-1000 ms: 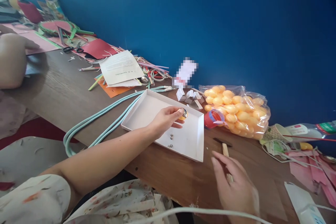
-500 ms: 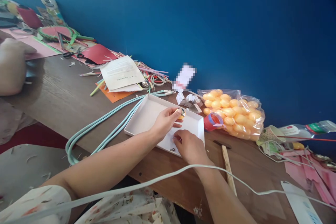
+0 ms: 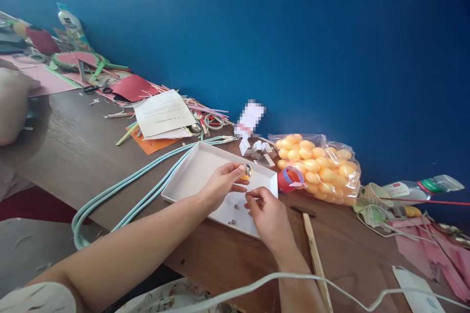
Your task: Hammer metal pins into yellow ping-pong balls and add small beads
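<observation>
At the far left, another person's arm (image 3: 12, 102) rests over pink paper (image 3: 58, 81), its hand too blurred to make out. A bottle (image 3: 72, 27) leans against the blue wall (image 3: 312, 49) behind, above a pink and green round craft (image 3: 75, 60). Next come black-handled scissors (image 3: 96, 89), red paper (image 3: 135, 88) and a printed sheet (image 3: 165, 113) lying over orange paper (image 3: 154, 145), with thin strips (image 3: 207, 108) heaped behind them.

Pale teal cords (image 3: 137, 178) loop along the desk (image 3: 81, 129) up to a shallow white box (image 3: 203, 164). The left hand (image 3: 222, 183) is above the box, its grip pinching a small ball (image 3: 248, 171), part shiny silver and part orange, between thumb and forefinger, the other fingers reaching out below. So the ball is held over the right half of the box, clear of its floor. Small metal beads (image 3: 232, 222) lie in the box near its front edge, beneath the hands.

The right hand (image 3: 270, 217) is just beside the left, over the box's front right part; thumb and forefinger are drawn close together, and I cannot tell whether anything is between them.

Folded white tags (image 3: 256, 149) sit behind the box. A red and blue ring (image 3: 290, 179) stands at its right corner, against a clear bag of orange balls (image 3: 317, 168). A hammer (image 3: 313, 257) lies right of the right hand. Farther right are a paper cup (image 3: 372, 194), a plastic bottle (image 3: 406, 190) on its side and folded pink sheets (image 3: 436, 254). A white cable (image 3: 271, 278) crosses in front of the right forearm.
</observation>
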`<state>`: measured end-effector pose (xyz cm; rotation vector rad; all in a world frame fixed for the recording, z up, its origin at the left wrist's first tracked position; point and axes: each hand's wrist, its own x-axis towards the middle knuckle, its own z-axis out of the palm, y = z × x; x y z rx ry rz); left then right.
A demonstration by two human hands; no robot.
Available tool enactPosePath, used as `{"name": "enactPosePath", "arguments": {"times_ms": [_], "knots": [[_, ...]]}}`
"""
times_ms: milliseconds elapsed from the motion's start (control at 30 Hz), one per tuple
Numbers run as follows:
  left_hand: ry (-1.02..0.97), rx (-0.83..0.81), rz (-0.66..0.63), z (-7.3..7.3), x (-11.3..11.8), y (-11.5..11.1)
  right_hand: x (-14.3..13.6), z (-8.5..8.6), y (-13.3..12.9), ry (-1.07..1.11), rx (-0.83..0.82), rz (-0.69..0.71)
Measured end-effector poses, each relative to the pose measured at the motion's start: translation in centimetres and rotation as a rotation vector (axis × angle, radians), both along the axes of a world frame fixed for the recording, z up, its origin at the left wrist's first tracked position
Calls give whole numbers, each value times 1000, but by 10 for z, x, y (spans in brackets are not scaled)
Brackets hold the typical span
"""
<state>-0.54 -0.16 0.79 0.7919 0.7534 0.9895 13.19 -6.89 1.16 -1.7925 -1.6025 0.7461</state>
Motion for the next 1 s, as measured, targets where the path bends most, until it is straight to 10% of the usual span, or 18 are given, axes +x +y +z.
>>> {"name": "enactPosePath", "arguments": {"times_ms": [633, 1000], "knots": [[-71, -179, -155, 4, 0, -1, 7, -4, -10, 792, 156, -152], [-73, -159, -211, -1, 1, -1, 4, -2, -13, 738, 185, -148]]}}
